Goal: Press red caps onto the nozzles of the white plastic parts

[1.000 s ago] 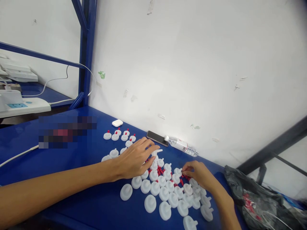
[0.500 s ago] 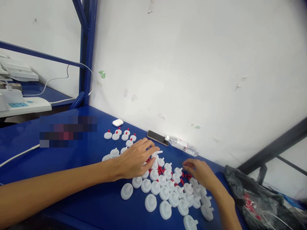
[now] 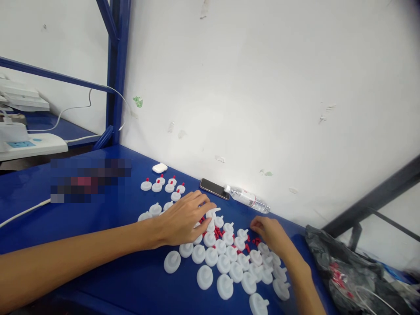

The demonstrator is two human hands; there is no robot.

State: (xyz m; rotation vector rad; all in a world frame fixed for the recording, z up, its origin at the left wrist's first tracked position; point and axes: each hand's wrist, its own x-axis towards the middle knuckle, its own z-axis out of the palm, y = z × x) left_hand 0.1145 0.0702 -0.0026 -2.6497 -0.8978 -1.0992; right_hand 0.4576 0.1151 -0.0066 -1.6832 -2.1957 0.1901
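Note:
My left hand reaches over the pile, its fingers and thumb closed around a white spouted cap. On the right, my right hand is closed, fingertips pinched together beside small red pieces; whatever they hold is too small to make out. Several white round caps with spouts lie across the blue table, with more red pieces among them. Beyond my left hand stand several white caps with red tips.
A phone and a clear bottle lie along the wall, near a small white case. A black plastic bag with red pieces is at the right. A power strip sits at the left.
The fingers of my right hand have drawn closer together. My left hand keeps its hold on the white cap, and the whole view has shifted slightly.

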